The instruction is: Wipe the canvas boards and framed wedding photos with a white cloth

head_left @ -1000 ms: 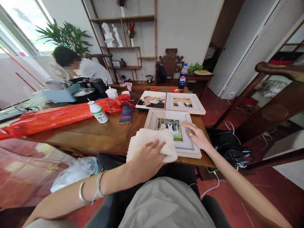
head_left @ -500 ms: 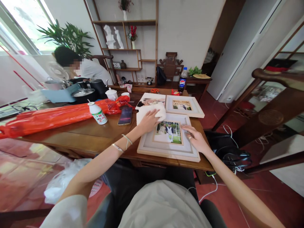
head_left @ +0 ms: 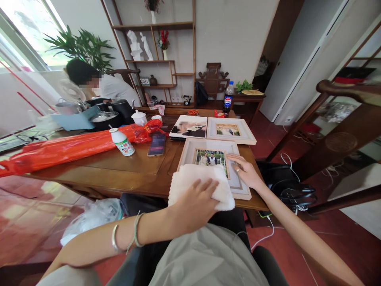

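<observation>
My left hand (head_left: 199,207) presses on a folded white cloth (head_left: 190,178) and holds it, its fingers bent over the top. The cloth covers the lower left part of a pale picture frame (head_left: 243,194) near the table's front edge. Inside the frame, a photo (head_left: 212,157) of two people outdoors is partly hidden by the cloth. My right hand (head_left: 244,171) rests with outstretched fingers on the frame's right side. Behind it lie a second pale frame (head_left: 247,137) and a white-covered photo album or print (head_left: 193,124).
Left of the frames, a phone (head_left: 156,145) and a white bottle (head_left: 122,142) are on the wooden table (head_left: 137,174). A long red-wrapped bundle (head_left: 68,149) stretches leftward. A cola bottle (head_left: 228,98) stands at the back. A person (head_left: 114,85) leans over at far left.
My left hand has drawn the cloth from the frame's upper left corner toward me to its lower edge, uncovering the album or print behind. My right hand stays on the frame's right side.
</observation>
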The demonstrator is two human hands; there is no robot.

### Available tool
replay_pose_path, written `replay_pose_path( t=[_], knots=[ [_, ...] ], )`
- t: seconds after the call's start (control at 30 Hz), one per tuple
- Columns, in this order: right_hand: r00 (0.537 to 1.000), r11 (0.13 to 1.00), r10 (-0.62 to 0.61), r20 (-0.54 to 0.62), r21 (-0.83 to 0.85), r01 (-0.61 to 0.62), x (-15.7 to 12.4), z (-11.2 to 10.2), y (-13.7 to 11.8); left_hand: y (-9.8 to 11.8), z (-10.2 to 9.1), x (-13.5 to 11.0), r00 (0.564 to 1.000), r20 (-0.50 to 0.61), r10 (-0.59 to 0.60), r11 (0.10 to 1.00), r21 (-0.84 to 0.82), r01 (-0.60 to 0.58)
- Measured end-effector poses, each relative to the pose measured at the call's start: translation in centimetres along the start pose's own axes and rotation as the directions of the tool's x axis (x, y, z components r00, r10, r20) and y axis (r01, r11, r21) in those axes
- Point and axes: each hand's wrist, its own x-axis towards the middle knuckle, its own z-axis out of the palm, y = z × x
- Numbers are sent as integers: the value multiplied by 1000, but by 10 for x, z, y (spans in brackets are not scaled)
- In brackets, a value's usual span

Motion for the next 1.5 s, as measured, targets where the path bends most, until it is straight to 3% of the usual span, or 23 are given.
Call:
replay_pose_path(
  t=[0.13, 0.33, 0.5, 0.63, 0.73, 0.8, 0.93, 1.07, 1.23, 1.37, 1.5],
  knots=[
    [1000, 1000, -9, 5, -6, 9, 0, 0, 2, -10, 16, 11, 999, -33, -27, 1000, 4, 27],
    [1000, 1000, -15, -3, 18, 15, 0, 0, 4, -76, 57, 59, 980, -55, -192, 973, 117, 198],
    [1000, 999, -15, 2, 29, 15, 0, -1, 3, -115, 67, 90, 963, -119, -244, 963, 86, 255],
    [1000, 1000, -4, 4, 27, 4, 0, -1, 3, -100, 56, 90, 988, -45, -149, 986, 73, 152],
    [1000, 999, 0, 8, 32, 0, 0, 0, 3, -67, 34, 73, 993, 34, -112, 993, 52, 110],
    [1000, 999, -2, 10, 34, 2, 0, 0, 2, -41, 17, 59, 997, 70, -21, 1000, 12, 21],
    [1000, 999, -2, 12, 34, 1, 1, -2, 0, 3, -10, 41, 987, -10, 161, 983, -84, -162],
    [1000, 999, 9, 19, 47, -10, 1, -3, -1, 21, -16, 47, 994, -29, 107, 990, -91, -109],
    [1000, 999, -8, -3, 47, 8, 1, -1, 1, 8, 4, 69, 999, 44, -1, 998, 55, -2],
    [1000, 999, -29, -3, 39, 29, 0, 0, 3, -28, 23, 82, 990, 79, -120, 986, 129, 110],
    [999, 999, -41, 2, 14, 41, 0, 1, 4, -65, 23, 100, 979, 113, -169, 985, 48, 164]
  ],
)
